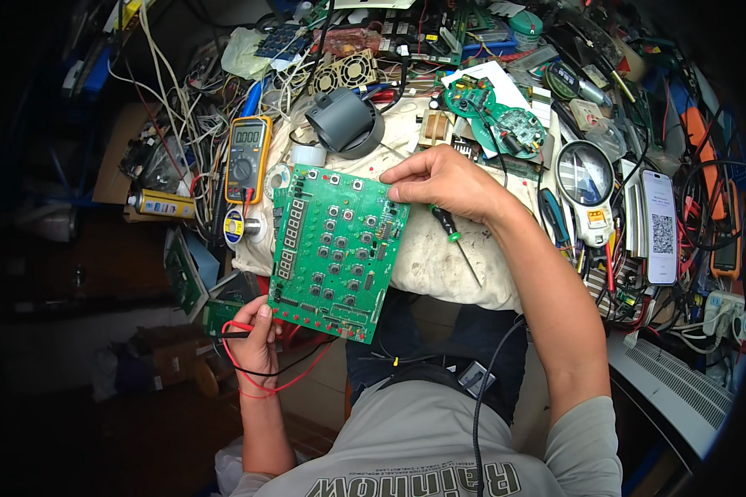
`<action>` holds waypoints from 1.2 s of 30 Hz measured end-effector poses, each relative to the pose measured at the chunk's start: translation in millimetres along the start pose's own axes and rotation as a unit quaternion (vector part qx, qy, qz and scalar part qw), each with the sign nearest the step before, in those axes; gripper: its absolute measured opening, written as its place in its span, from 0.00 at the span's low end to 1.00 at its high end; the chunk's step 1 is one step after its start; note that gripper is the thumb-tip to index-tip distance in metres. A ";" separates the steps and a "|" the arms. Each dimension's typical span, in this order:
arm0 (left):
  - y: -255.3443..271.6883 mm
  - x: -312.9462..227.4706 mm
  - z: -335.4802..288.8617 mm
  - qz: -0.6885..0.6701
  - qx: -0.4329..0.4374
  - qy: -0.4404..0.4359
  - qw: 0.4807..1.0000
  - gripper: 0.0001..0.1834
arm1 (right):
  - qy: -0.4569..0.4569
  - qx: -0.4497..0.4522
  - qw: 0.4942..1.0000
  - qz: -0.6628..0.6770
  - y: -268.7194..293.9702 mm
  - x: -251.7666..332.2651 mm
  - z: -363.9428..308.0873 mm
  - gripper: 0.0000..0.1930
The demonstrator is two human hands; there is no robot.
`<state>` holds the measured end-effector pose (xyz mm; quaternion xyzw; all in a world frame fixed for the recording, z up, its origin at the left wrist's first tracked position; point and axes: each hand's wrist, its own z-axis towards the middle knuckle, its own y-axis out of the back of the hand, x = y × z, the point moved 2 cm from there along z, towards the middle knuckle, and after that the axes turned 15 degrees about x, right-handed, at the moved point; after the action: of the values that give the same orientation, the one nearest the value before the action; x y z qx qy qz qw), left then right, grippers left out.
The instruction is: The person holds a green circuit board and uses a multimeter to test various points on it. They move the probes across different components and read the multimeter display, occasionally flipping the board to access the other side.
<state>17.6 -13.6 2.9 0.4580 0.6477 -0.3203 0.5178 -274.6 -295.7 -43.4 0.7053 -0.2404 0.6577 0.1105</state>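
Observation:
A green circuit board with rows of push buttons and a strip of digit displays is held up between my hands over the near edge of the bench. My right hand pinches its upper right corner between thumb and fingers. At the lower left corner, my left hand grips the board with the thumb on top. Red and black test probes also lie in the left hand, their leads looping below the board. A yellow multimeter lies just beyond the board's left side.
A green-handled screwdriver lies on the pale cloth. Further back are a grey cylindrical holder and round green circuit boards. A magnifier and a phone lie on the right. Solder spools sit at left.

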 end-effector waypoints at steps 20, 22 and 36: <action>-8.7 -7.7 9.2 0.046 -0.005 -0.023 0.999 0.14 | 0.017 -0.005 0.999 0.052 5.8 -4.1 -2.4 0.17; -8.2 -7.9 9.8 0.049 -0.006 -0.021 0.999 0.13 | 0.016 0.000 0.998 0.062 6.0 -5.6 -2.5 0.17; -7.3 -7.0 13.2 0.059 -0.022 -0.017 0.998 0.13 | 0.034 0.007 0.998 0.050 8.7 -7.3 -5.3 0.17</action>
<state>16.1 -29.9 5.8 0.4786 0.6172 -0.2828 0.5568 -283.5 -299.3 -51.4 0.6702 -0.2667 0.6879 0.0807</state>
